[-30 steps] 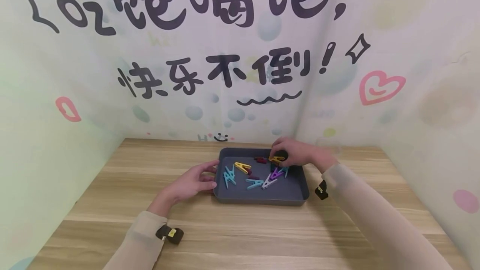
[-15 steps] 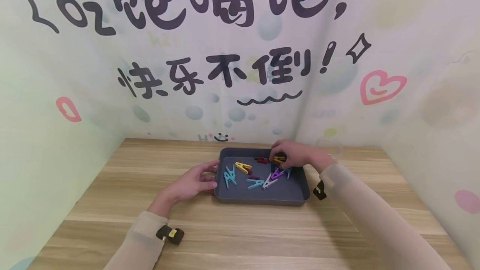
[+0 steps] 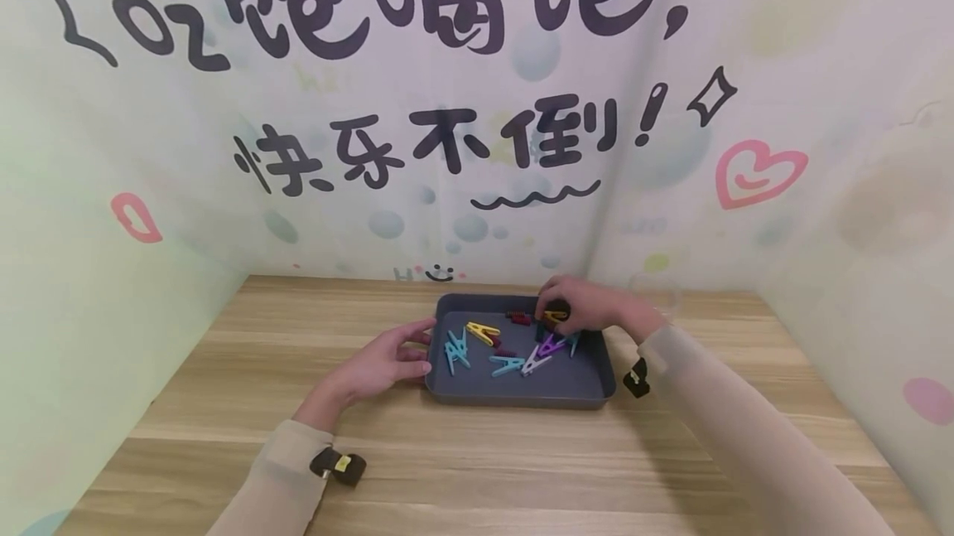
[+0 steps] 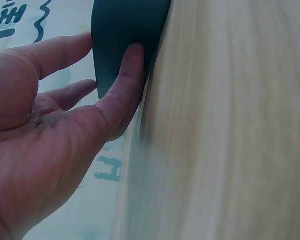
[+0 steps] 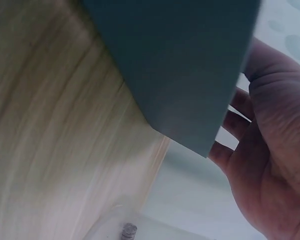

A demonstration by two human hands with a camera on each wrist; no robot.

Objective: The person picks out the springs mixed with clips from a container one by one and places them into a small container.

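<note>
A shallow grey tray stands on the wooden table, holding several clothespins. Among them are a yellow clothespin, light-blue clothespins, a white one and a purple one. Small dark-red ribbed pieces lie there too. My left hand touches the tray's left end, fingers spread and fairly straight along its wall. My right hand reaches over the back right corner, fingers bent down around another yellow clothespin. The tray wall hides those fingertips in the right wrist view, so a pinch is unclear.
A clear rounded container stands behind the right wrist near the back wall; a small grey piece shows at it in the right wrist view. Printed cloth walls enclose the table at the back and sides.
My right hand and the yellow clothespin under its fingers have shifted very slightly. The left hand and the tray stay where they were.
</note>
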